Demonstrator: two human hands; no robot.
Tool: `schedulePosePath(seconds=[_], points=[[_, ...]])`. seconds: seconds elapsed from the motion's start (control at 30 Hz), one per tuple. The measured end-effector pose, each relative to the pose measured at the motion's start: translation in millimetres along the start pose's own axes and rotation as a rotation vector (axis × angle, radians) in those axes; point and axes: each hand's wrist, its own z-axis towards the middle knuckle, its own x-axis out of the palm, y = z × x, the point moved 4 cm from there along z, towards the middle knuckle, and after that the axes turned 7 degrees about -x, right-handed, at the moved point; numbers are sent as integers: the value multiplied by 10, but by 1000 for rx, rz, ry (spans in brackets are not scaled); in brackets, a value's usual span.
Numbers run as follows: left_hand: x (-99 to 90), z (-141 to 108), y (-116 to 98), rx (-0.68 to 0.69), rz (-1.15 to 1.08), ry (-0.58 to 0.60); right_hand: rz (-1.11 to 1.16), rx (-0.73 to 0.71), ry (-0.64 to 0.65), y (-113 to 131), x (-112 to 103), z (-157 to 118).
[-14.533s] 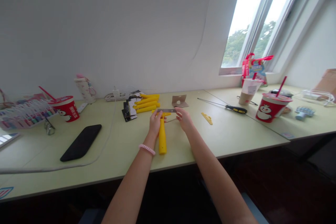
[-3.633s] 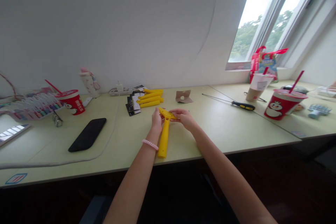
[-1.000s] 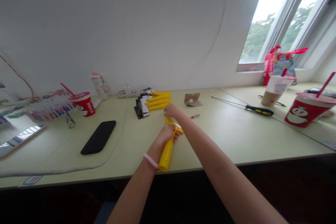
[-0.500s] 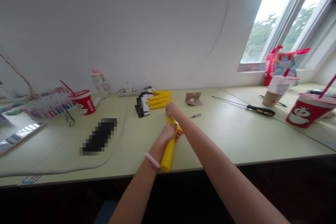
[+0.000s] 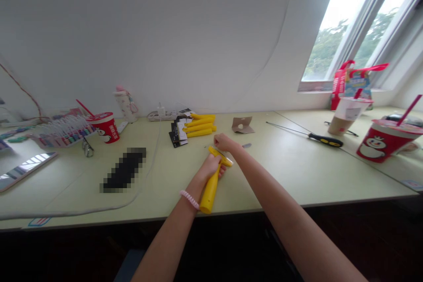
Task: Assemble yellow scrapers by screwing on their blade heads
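Wrapped round the neck of a yellow scraper-like tool (image 5: 209, 194) is my left hand (image 5: 211, 166), with a pink coil band on the wrist. The tool's wide handle points toward the table's front edge and its crosswise head lies just beyond my fingers. Above that head, my right hand (image 5: 224, 142) is closed; whatever its fingers hold is too small to make out. A small screwdriver (image 5: 246, 145) lies partly hidden behind my right hand. Several similar yellow tools (image 5: 200, 127) with black and white labels lie farther back.
A brown card (image 5: 243, 125) stands behind my hands. To the right are a long screwdriver (image 5: 325, 139), a milky drink cup (image 5: 346, 116) and a red cup (image 5: 380, 143). Leftward are a blurred black object (image 5: 124, 170), another red cup (image 5: 107, 128), a pen tray (image 5: 62, 134) and a white cable.
My right hand has moved slightly right and lifted off the tool's head, showing more of it. My left hand still grips the tool, and the view has shifted slightly.
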Motion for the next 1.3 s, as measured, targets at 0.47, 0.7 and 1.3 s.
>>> schedulePosePath(seconds=[0.47, 0.7, 1.3], points=[[5, 23, -4, 23, 37, 36, 164, -47, -103, -85, -59, -121], [26, -3, -46, 48, -18, 82, 737, -176, -253, -108, -115, -429], [18, 82, -22, 111, -48, 167, 787, -224, -388, -33, -105, -570]])
